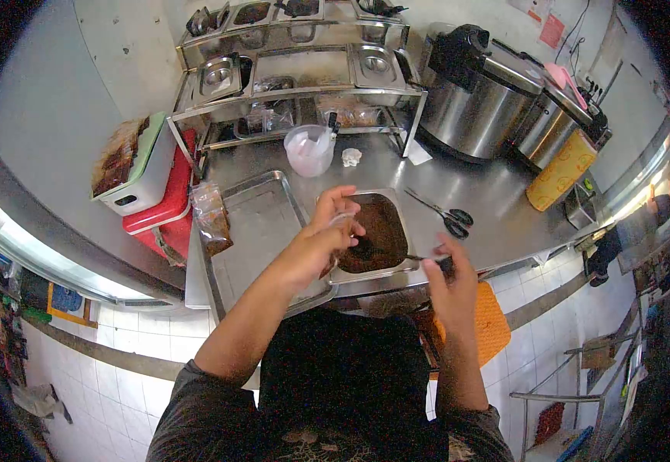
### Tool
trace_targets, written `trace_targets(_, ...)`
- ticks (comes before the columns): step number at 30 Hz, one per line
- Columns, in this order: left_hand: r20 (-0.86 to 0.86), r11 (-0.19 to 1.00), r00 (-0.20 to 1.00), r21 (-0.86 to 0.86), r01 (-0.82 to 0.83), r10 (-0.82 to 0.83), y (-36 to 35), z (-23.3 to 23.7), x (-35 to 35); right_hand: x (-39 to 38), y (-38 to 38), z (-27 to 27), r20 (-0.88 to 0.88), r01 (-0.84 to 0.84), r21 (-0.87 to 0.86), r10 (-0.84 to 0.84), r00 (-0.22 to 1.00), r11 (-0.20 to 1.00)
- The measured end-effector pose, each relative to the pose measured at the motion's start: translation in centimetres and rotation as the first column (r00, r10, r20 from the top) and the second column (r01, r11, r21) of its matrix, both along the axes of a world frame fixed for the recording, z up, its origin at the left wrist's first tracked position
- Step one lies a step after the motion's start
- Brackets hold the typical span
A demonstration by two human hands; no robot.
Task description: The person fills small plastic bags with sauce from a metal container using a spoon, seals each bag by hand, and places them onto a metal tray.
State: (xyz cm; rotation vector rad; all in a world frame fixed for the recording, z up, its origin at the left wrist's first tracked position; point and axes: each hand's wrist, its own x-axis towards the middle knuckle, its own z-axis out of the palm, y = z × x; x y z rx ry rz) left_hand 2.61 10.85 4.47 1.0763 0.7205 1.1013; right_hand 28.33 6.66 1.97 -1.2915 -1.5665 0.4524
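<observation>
Filled packet (213, 223) on left edge of tray (262, 231). Left hand (327, 235) over pan (373, 192) at pan's 9 o'clock, grip pinching clear bag (341, 219). Pan mid table (496, 192), holds brown paste (381, 227). Measuring cup (309, 150) at pan's 11 o'clock. Right hand (446, 281) at pan's 4 o'clock, grip pressed together on thin utensil (419, 259) reaching into pan. Scissors (442, 212) at pan's 3 o'clock.

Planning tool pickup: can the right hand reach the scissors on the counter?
Likely yes. The scissors lie on bare counter just past the right hand, nothing between them; though that hand may already hold something.
</observation>
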Motion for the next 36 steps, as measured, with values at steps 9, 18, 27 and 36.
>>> trace_targets(9, -0.211, 0.887, 0.938, 0.320, 0.333, -0.276, -3.3, 0.0, 2.0, -4.7, -1.9, 2.9, -0.249, -0.489, -0.070, 0.459, 0.853, 0.870)
trace_targets(18, -0.170, 0.926, 0.974, 0.370, -0.080, 0.152, -6.9, -1.2, 2.3, -5.2, -2.2, 2.2, -0.306, -0.308, 0.029, 0.301, 0.903, 0.951)
trace_targets(27, -0.214, 0.797, 0.877, 0.546, -0.258, 0.431, -7.4, -1.2, 1.2, -6.2, -3.2, 1.8, -0.434, -0.302, -0.069, 0.244, 0.867, 0.951)
trace_targets(36, -0.181, 0.802, 0.868, 0.502, -0.323, 0.463, -8.6, -1.3, 1.0, -7.2, -3.3, 1.7, -0.430, -0.381, -0.013, 0.339, 0.837, 0.924)
